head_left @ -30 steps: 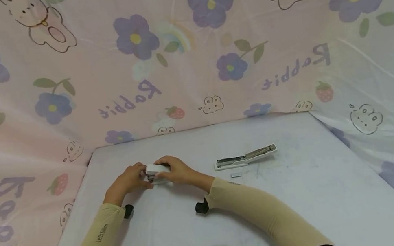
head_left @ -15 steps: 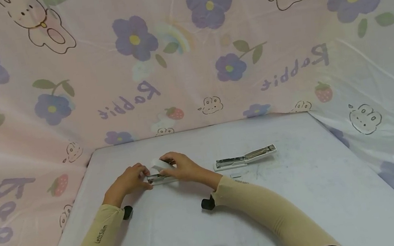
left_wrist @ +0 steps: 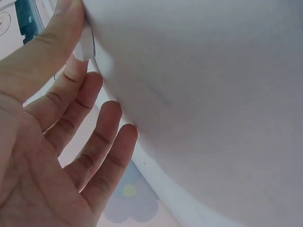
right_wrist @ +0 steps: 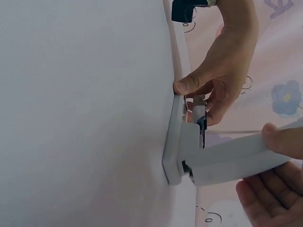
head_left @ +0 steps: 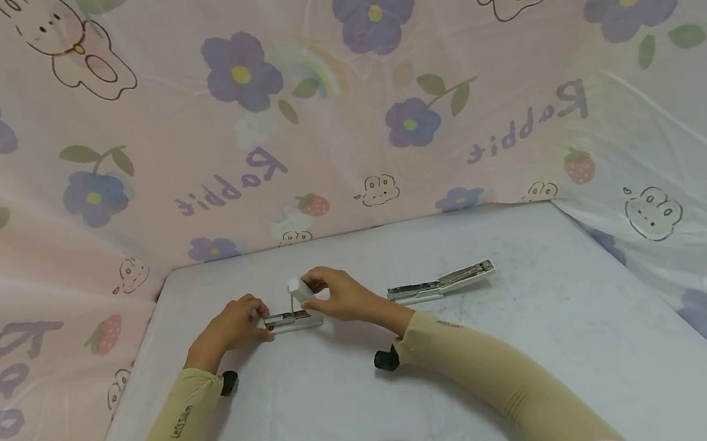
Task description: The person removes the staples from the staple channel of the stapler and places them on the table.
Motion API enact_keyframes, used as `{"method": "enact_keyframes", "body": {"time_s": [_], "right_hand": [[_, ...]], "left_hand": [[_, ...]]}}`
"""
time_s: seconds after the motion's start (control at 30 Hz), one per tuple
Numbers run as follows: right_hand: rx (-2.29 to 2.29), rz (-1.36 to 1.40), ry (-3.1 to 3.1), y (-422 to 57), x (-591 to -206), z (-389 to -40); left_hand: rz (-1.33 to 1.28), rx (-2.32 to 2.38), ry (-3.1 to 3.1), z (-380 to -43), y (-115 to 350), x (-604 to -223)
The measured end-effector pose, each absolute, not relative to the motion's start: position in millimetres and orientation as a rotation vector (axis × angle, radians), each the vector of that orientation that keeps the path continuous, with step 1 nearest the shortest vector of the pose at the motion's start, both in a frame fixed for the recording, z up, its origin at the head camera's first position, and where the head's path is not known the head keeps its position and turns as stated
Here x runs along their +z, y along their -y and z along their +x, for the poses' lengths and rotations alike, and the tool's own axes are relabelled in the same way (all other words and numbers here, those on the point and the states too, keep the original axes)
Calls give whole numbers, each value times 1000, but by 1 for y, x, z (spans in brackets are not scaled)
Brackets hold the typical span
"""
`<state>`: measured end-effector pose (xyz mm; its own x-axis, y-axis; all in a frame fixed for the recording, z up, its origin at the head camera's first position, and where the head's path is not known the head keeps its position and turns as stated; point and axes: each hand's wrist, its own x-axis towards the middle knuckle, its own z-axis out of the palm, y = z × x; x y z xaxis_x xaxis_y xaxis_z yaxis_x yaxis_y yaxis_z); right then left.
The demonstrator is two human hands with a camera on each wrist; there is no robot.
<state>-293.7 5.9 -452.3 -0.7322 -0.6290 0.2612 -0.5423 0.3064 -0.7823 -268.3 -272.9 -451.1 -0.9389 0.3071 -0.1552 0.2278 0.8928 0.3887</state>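
Observation:
A white stapler (head_left: 305, 324) lies on the table with its top cover (right_wrist: 232, 163) swung up, baring the metal staple channel (head_left: 289, 317). My left hand (head_left: 234, 323) holds the front end of the base between thumb and fingers; in the left wrist view, a white corner of the stapler (left_wrist: 86, 45) shows past the thumb, and the other fingers spread alongside. My right hand (head_left: 341, 295) grips the raised cover, thumb on one side and fingers on the other. A thin metal rod (head_left: 292, 304) runs from the cover down to the channel.
A second white stapler (head_left: 424, 287) lies opened out on the table, right of my right hand. The white table (head_left: 541, 344) meets a flower-and-rabbit patterned curtain (head_left: 331, 142) at its back and sides. A black wrist camera (head_left: 387, 360) juts from my right sleeve.
My right hand has raised the stapler's cover from nearly closed to steeply upright, moving right. The left hand stays at the front end. The small staple strip is now hidden by my right arm.

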Motion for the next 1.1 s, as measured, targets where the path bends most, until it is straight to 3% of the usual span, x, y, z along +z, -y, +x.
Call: {"method": "enact_keyframes", "body": {"time_s": [0.73,1.1], "right_hand": [[-1235,-1018,-2616,-60,-458,-303],[-1064,-1165,-2703,-74,-471,-308]], "left_hand": [[444,505,-2856,-268,273,-450],[460,527,-2848,-264,270,-446]]}}
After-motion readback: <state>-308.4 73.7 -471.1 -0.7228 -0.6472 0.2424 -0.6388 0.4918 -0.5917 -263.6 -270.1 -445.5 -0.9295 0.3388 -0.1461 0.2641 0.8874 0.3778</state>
